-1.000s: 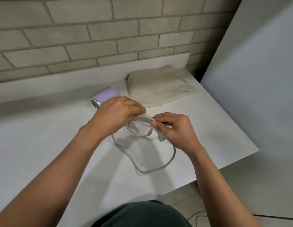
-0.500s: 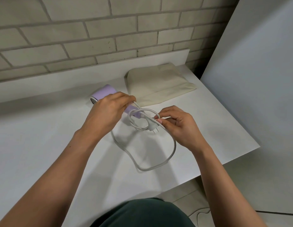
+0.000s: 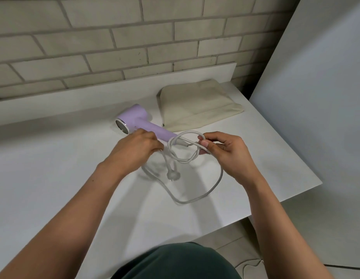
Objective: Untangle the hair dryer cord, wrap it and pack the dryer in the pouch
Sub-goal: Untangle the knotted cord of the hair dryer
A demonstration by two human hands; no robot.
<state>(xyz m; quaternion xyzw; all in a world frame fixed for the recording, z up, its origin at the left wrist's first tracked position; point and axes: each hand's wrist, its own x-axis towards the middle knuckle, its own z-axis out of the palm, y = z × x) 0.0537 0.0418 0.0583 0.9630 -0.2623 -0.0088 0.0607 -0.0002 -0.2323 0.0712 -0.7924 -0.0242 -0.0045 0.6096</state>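
R hand (image 3: 225,156) pinches the white cord (image 3: 184,161) at its small loop, by the purple hair dryer (image 3: 147,125) handle end. L hand (image 3: 134,152) grips cord too. The plug (image 3: 172,175) hangs under it, nearer L, prob. next out thru the loop. Pouch (image 3: 197,103) lies behind.

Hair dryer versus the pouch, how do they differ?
The hair dryer is lilac and rigid; the pouch is beige, limp cloth lying flat. The hair dryer's cord is held by the left hand and right hand; the pouch is untouched. Both lie on the white table.
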